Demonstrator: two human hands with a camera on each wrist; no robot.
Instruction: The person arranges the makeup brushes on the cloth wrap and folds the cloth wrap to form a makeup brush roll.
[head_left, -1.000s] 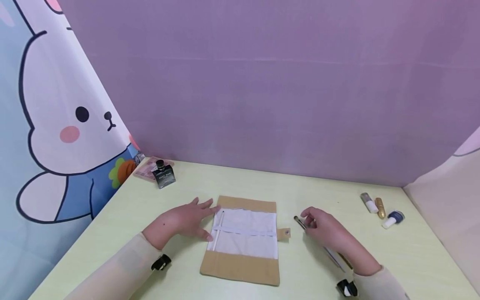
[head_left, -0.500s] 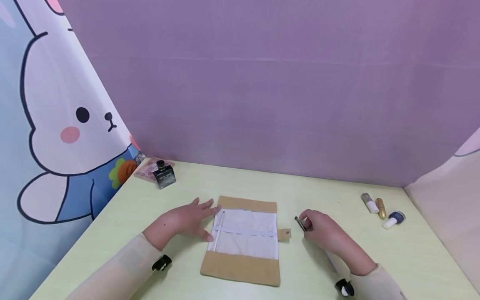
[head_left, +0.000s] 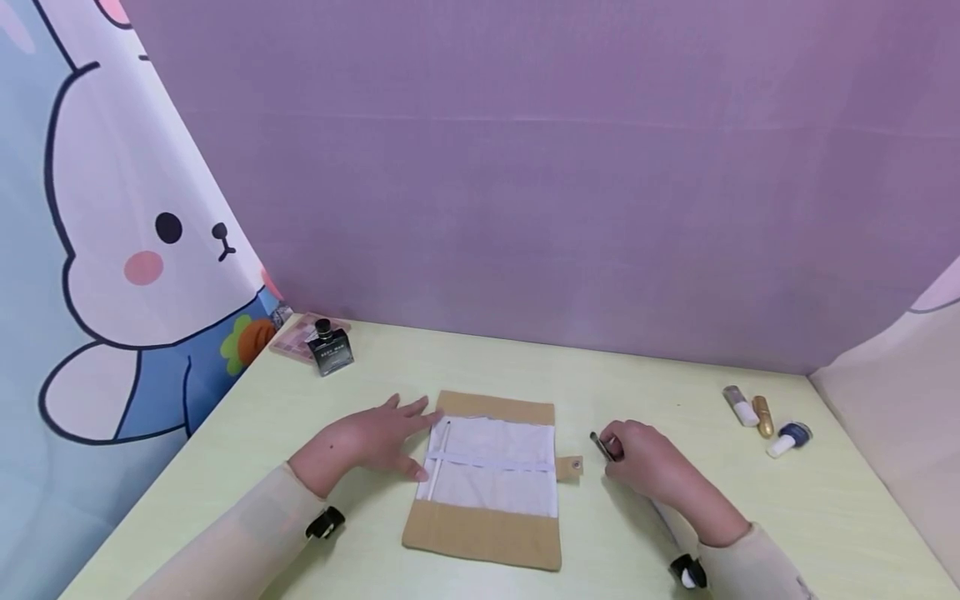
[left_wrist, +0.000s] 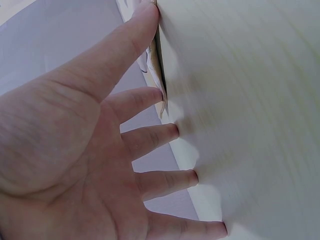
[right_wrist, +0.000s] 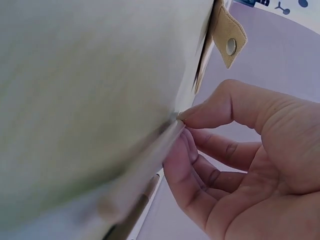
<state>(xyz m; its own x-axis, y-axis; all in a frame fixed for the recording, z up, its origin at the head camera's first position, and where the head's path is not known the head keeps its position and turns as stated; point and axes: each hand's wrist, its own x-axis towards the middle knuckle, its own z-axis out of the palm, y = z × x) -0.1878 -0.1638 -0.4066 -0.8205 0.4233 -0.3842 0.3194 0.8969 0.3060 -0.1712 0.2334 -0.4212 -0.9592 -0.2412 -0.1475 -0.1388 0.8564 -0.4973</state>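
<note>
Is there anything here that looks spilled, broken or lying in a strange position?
Nothing stands out. The brush roll lies open and flat on the table, one white brush tucked under its strap. The left hand rests at its edge; the right hand pinches a makeup brush. The small bottles lie grouped, nothing spilled.

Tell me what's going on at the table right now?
A person has a tan brush roll spread open on the table. The left hand rests flat at its left edge, beside a white brush tucked under the strap. The right hand pinches a dark-tipped brush just right of the roll's snap tab.
</note>
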